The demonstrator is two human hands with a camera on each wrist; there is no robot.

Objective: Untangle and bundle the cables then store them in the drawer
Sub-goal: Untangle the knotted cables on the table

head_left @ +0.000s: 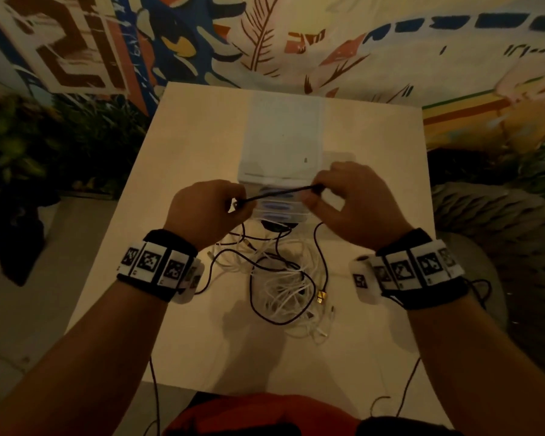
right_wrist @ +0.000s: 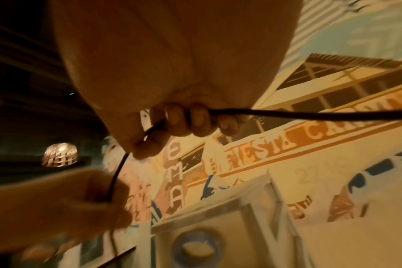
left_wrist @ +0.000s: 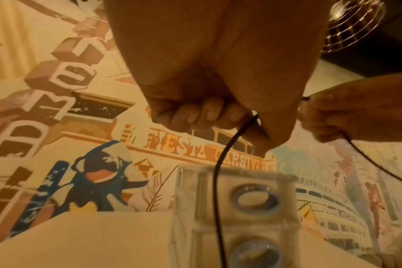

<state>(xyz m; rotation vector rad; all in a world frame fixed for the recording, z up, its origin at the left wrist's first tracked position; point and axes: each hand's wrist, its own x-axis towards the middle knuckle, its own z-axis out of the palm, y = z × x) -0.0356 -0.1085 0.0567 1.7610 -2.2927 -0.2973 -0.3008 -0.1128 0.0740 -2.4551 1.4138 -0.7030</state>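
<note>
A thin black cable (head_left: 277,192) is stretched between my two hands above the table. My left hand (head_left: 211,209) pinches one end of that stretch, fingers curled around it (left_wrist: 248,123). My right hand (head_left: 346,199) grips the other end near a plug, with the cable (right_wrist: 287,113) running out past the fingers. The rest of the black cable drops into a tangle of white and black cables (head_left: 283,278) lying on the table in front of me. A translucent drawer unit (head_left: 280,152) with blue-ringed handles stands behind my hands; its drawers look closed.
The cream table (head_left: 186,146) stands against a painted mural wall. A gold USB plug (head_left: 321,297) lies at the tangle's right edge. Dark plants and floor flank the table on both sides. Thin black wires hang off my wristbands past the near edge.
</note>
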